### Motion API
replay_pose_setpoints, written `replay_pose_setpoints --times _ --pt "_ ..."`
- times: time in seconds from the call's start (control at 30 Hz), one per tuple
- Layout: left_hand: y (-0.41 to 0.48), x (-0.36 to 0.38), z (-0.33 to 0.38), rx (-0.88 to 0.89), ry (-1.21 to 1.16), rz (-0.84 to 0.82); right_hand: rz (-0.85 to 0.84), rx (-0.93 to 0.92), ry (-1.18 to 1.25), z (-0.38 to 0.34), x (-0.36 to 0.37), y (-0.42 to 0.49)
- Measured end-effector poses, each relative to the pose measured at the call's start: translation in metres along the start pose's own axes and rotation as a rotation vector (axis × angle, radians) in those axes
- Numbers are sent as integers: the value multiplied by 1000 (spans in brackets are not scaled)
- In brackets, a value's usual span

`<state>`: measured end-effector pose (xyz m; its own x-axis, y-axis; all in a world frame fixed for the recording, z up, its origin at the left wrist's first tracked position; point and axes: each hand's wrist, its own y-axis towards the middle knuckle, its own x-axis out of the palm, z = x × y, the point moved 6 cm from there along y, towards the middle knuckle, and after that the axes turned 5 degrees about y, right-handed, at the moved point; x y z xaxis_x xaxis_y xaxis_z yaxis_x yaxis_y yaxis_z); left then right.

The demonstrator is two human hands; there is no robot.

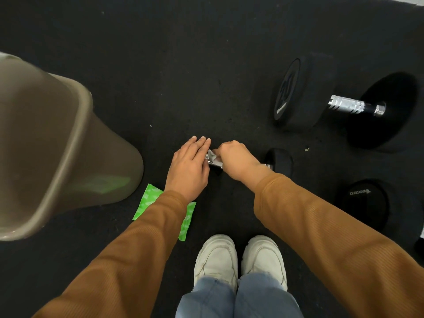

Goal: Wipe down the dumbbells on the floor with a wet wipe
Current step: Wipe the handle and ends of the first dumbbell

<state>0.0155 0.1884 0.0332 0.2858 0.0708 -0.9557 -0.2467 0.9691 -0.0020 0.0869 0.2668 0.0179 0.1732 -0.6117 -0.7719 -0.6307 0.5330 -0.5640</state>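
Three black rubber-headed dumbbells on the dark floor. Small dumbbell (278,161) at frame centre: only its right head and a sliver of chrome handle show. Its left head is hidden under the left hand (188,166), which lies flat, fingers straight and together. Right hand (235,158) curled over the handle, pinching a crumpled white wet wipe (211,154); wipe hard to separate from chrome glare. Large dumbbell (344,104) upper right, fully visible. Third dumbbell (364,203) lower right, one head only, rest behind the right sleeve. Green wipe pack (149,198) lower left of centre, half under the left sleeve. Taupe plastic bin (57,145) far left, cropped by the frame.
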Motion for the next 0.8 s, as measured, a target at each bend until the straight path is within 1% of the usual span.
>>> replay_pose_setpoints --times 0.07,0.2,0.33,0.4,0.5,0.6,0.67,0.8 --pt "1 0 0 15 4 9 -36 33 4 5 -2 2" --pt "1 0 -1 22 4 4 -29 63 23 5 -5 1" --pt "0 1 -1 15 -4 19 28 -13 28 0 -3 -5" --pt "0 1 -1 17 -1 24 10 -35 47 3 0 -6" --pt "1 1 -2 30 10 21 21 17 121 11 -3 -3" --pt "2 1 -2 27 15 16 -5 40 60 6 -2 -2" --pt "2 2 -1 15 14 8 22 -24 26 -1 1 -6" --pt "2 1 -2 7 10 10 136 -158 -8 -3 1 -21"
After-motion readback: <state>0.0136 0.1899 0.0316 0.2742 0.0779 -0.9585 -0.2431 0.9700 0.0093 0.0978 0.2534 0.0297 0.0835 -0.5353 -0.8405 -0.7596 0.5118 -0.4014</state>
